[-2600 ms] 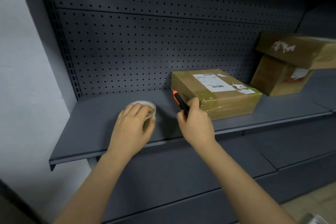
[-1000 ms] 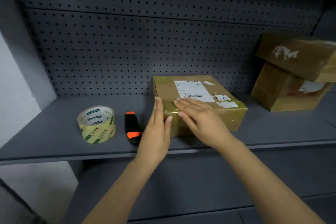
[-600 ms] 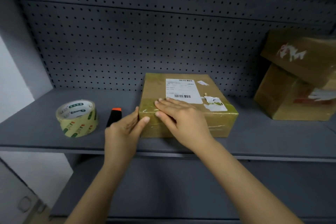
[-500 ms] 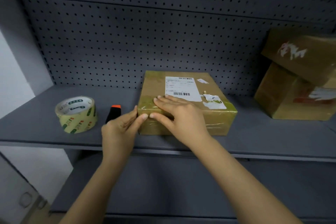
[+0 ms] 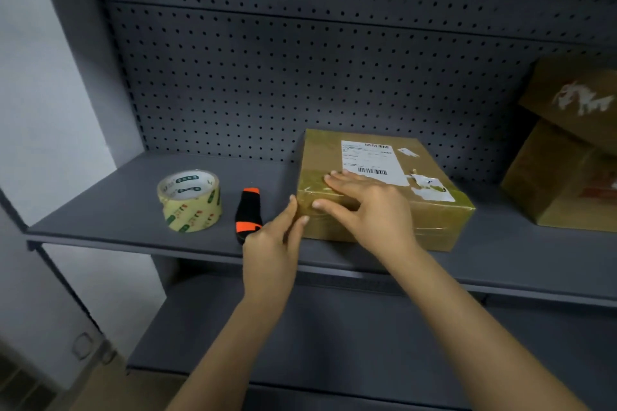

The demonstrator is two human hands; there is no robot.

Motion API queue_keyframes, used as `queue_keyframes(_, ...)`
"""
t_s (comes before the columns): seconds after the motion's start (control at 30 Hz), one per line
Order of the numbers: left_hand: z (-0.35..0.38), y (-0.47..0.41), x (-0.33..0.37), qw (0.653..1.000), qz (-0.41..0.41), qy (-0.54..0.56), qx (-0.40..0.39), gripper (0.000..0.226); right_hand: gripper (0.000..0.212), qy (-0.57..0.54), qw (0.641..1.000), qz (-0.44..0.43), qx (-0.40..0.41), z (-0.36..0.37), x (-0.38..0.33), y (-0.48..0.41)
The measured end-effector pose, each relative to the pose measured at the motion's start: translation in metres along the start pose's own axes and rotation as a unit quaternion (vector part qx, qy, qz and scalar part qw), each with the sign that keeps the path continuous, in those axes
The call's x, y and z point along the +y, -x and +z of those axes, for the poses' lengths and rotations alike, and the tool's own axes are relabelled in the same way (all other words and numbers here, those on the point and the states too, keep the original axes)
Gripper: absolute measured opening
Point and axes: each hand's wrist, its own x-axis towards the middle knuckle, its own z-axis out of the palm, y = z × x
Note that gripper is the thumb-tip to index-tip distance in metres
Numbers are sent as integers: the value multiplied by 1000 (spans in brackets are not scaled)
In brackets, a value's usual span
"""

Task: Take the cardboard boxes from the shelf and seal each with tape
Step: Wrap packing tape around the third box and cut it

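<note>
Head view: the box (image 5: 434, 217) lies flat on the grey shelf (image 5: 100, 210), right of its middle, with its back close to the pegboard (image 5: 300, 77). Glossy tape covers its near edge and front face, and a white label (image 5: 365, 158) with barcodes sits on top. The right hand (image 5: 370, 207) lies flat on the box's near left corner, fingers straight and slightly spread, pointing left, thumb over the front edge. The left hand (image 5: 270, 253) touches the box's left side at the same corner, fingers straight and together, gripping nothing. A black-and-orange knife (image 5: 248, 210) lies on the shelf just left of that hand. Further left, apart from the knife, the tape roll (image 5: 189, 200) rests on its flat side. At the far right a second box (image 5: 564, 190) stands on the shelf with a third box (image 5: 577, 100) tilted on top of it
</note>
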Motion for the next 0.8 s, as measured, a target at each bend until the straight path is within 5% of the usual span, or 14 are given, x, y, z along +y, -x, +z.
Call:
queue_keyframes(0.13, -8, -24, 21, 991, 39, 126, 27, 37, 46, -135, 989, 49, 21, -29, -8, -11)
queue_keyframes(0.33, -8, -67, 57, 974, 109, 176, -87, 52, 43, -279, 951, 78, 103, -68, -20, -16)
queue_keyframes(0.57, 3, -77, 81, 964, 179, 183, -67, 45, 40, -352, 911, 93, 196, -80, -26, -5)
queue_keyframes(0.8, 9, -80, 84, 956, 203, 207, -52, 42, 36, -330, 914, 93, 217, -80, -28, -6)
